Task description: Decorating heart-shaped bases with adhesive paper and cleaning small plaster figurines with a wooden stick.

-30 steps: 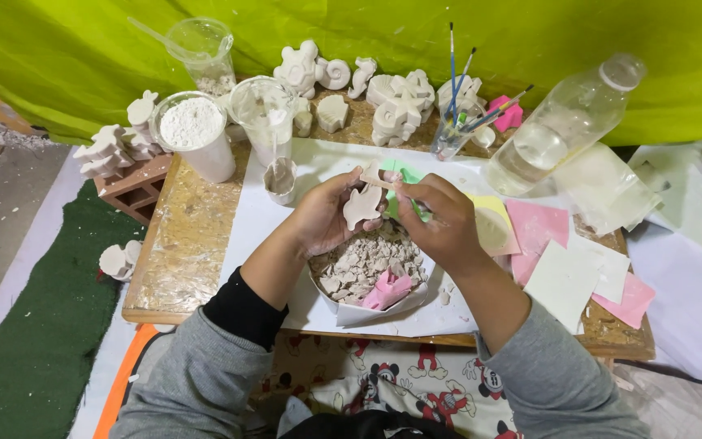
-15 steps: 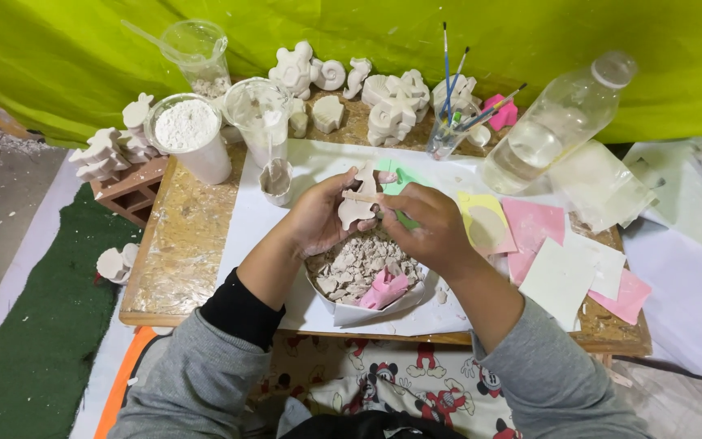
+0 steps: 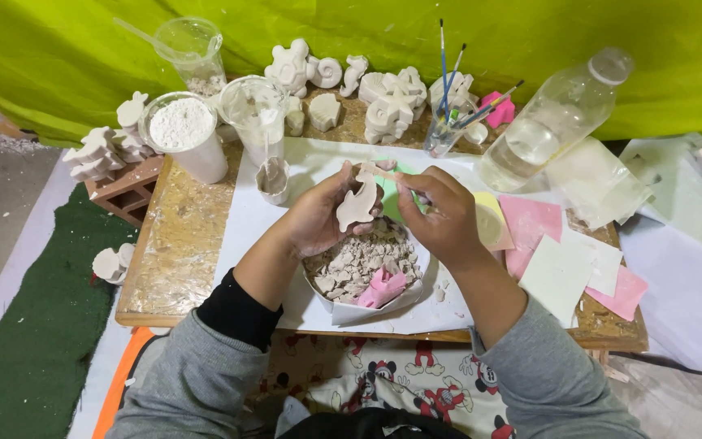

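Note:
My left hand [image 3: 318,215] holds a small white plaster figure [image 3: 357,205] upright over a white bowl [image 3: 371,307]. The bowl is full of broken plaster bits, with a pink mould piece [image 3: 383,286] lying among them. My right hand [image 3: 442,213] is closed on a thin stick-like tool [image 3: 383,173] whose tip touches the top of the figure. A green mould [image 3: 392,195] lies on the white paper just behind the figure, partly hidden by both hands.
Along the back of the wooden board [image 3: 174,244] stand a cup of white powder [image 3: 184,134], clear cups [image 3: 257,114], several plaster figures [image 3: 383,102], a glass of brushes [image 3: 444,130] and a tilted water bottle [image 3: 554,122]. Pink, yellow and white sheets [image 3: 558,252] lie at the right.
Both hands have lifted the plaster figure slightly and turned it. My right hand has shifted a little toward the figure's top.

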